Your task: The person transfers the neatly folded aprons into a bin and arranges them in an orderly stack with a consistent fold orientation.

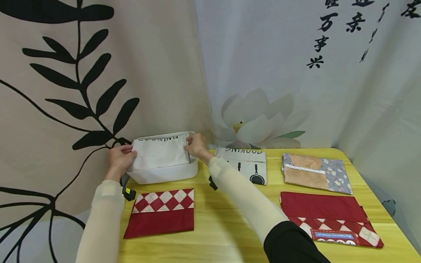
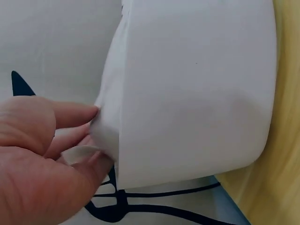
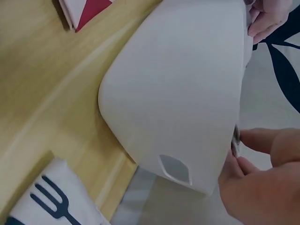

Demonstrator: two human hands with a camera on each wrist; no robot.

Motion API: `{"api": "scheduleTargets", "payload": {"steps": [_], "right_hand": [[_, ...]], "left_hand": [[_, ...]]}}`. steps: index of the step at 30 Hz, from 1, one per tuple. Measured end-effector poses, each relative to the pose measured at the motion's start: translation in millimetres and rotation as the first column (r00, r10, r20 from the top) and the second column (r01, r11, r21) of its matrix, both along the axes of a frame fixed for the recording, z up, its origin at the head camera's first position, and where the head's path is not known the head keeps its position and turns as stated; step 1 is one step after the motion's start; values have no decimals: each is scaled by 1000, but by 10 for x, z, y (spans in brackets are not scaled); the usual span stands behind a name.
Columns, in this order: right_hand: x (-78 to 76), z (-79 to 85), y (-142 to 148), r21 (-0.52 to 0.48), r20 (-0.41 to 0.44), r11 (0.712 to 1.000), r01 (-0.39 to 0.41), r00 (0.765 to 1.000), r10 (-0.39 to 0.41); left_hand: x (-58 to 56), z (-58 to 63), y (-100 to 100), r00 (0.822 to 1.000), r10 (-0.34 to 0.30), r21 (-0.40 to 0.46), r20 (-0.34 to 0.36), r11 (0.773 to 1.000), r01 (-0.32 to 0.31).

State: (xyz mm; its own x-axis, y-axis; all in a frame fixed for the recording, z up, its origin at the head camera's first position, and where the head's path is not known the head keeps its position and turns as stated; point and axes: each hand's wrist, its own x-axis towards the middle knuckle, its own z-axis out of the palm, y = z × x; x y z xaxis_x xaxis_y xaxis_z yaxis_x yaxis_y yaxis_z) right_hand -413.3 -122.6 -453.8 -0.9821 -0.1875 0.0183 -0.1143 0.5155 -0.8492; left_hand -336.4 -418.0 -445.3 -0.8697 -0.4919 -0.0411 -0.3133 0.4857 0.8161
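A folded white cloth (image 1: 161,153) with black "COOKING" lettering lies in the mouth of a white plastic bin (image 1: 166,174), which stands at the table's back left. My left hand (image 1: 121,159) pinches the cloth's left edge; in the left wrist view, a small white strip shows between the fingers. At the opposite side, my right hand (image 1: 198,145) pinches the cloth's right edge just at the bin's rim. The right wrist view shows a thin fold between thumb and fingers, and an oval handle hole (image 3: 175,168) in the bin. The bin's inside is mostly hidden.
In front of the bin lies a folded red cloth (image 1: 161,221) with a checked band. Right of the bin is another white printed cloth (image 1: 243,166), partly behind my right arm. A grey floral cloth (image 1: 335,175) and a red labelled cloth (image 1: 325,206) lie at the right.
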Motion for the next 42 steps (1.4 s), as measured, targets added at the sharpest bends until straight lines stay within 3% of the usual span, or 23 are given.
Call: {"api": "scheduleTargets", "payload": {"steps": [1, 4, 7, 8, 9, 15, 22, 32, 42], "right_hand": [[-136, -144, -10, 17, -29, 1000, -15, 999, 16], [-170, -145, 23, 95, -66, 994, -57, 996, 63], [-140, -129, 52, 106, -96, 990, -98, 990, 108], [-4, 16, 84, 111, -84, 987, -114, 989, 124], [21, 23, 93, 105, -92, 986, -128, 986, 138], [128, 57, 153, 80, -112, 974, -212, 969, 220], [135, 43, 252, 22, -94, 950, -310, 946, 311], [158, 48, 369, -15, -95, 942, -335, 938, 332], [245, 91, 524, -10, -94, 940, -340, 937, 337]], "left_hand": [[4, 5, -2, 1000, -20, -9, 20, 1000, 20], [16, 21, -3, 993, -79, -31, 86, 996, 82], [23, 32, -2, 984, -117, -37, 131, 992, 123], [25, 34, -1, 983, -127, -35, 136, 991, 133], [25, 36, 0, 981, -131, -32, 139, 990, 137], [41, 36, 15, 973, -201, -9, 116, 979, 204], [90, 3, 22, 942, -331, 17, 63, 944, 330], [144, 56, 141, 902, -427, 9, 55, 904, 428], [184, 108, 331, 883, -464, -9, 65, 885, 466]]}}
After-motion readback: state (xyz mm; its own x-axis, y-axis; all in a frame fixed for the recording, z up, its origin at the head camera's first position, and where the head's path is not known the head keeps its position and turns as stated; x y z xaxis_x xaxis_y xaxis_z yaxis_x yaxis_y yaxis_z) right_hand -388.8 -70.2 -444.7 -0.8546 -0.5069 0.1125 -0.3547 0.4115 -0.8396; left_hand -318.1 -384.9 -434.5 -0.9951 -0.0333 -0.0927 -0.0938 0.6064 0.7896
